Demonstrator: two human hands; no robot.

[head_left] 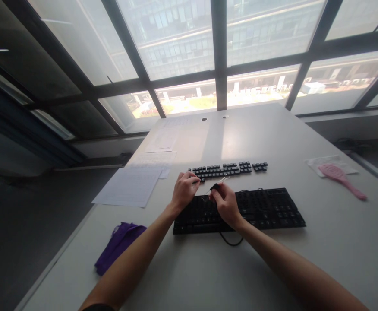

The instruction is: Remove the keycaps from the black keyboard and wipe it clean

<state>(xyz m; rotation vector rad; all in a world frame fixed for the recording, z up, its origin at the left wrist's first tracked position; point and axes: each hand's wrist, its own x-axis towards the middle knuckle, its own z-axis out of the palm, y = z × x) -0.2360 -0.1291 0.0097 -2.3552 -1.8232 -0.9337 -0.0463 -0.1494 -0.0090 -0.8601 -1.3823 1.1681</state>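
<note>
A black keyboard (266, 209) lies on the table, with many of its keys pulled off at the top. Beyond it, loose black keycaps (223, 172) stand in rows. My left hand (185, 188) is closed in a pinch at the left end of these rows, its fingertips at a keycap (203, 179). Over the middle of the keyboard, my right hand (227, 204) grips a wire keycap puller (214, 187) with a dark handle. Thin wire shows on both sides of the handle. Part of the keyboard is hidden under both hands.
White paper sheets (129, 186) lie at the left edge of the table. A purple cloth (119, 246) rests near my left forearm. To the right, a pink hairbrush (341, 179) lies partly on a clear plastic bag (315, 163). The keyboard's cable (231, 244) loops out at the front.
</note>
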